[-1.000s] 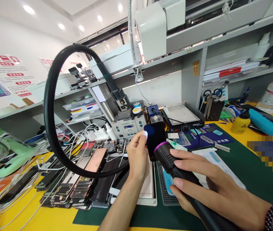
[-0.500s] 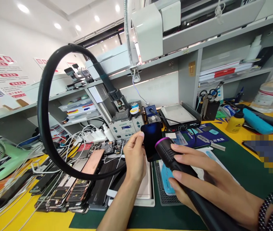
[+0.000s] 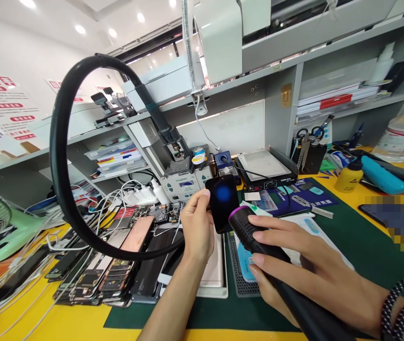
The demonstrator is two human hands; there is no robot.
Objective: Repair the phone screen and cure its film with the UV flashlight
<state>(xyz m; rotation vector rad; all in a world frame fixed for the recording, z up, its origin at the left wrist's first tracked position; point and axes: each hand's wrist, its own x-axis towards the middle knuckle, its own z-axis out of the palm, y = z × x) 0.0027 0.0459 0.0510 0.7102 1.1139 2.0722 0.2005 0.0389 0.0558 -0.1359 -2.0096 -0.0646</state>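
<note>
My left hand (image 3: 197,226) grips a dark phone screen (image 3: 222,201) by its left edge and holds it up over the bench. A round blue glow shows on the black glass. In my right hand (image 3: 305,270) is a black flashlight (image 3: 259,237) with a purple ring around its head. The flashlight points up and left at the screen, its head close to the screen's lower right corner. Under the hands lie a pale flat device (image 3: 213,272) in a white tray and a blue object (image 3: 246,265) on a grey perforated mat (image 3: 236,279).
A thick black hose (image 3: 57,189) loops at the left, beside stacked phone parts (image 3: 123,265) and a green fan (image 3: 13,232). Behind are a repair station (image 3: 184,185) and a flat heating plate (image 3: 264,168). A yellow bottle (image 3: 349,176) stands to the right on the yellow bench.
The blue glow is now a clearer, rounder spot lower on the screen. The screen has tilted slightly, and the whole view has shifted a little. Both hands keep their holds.
</note>
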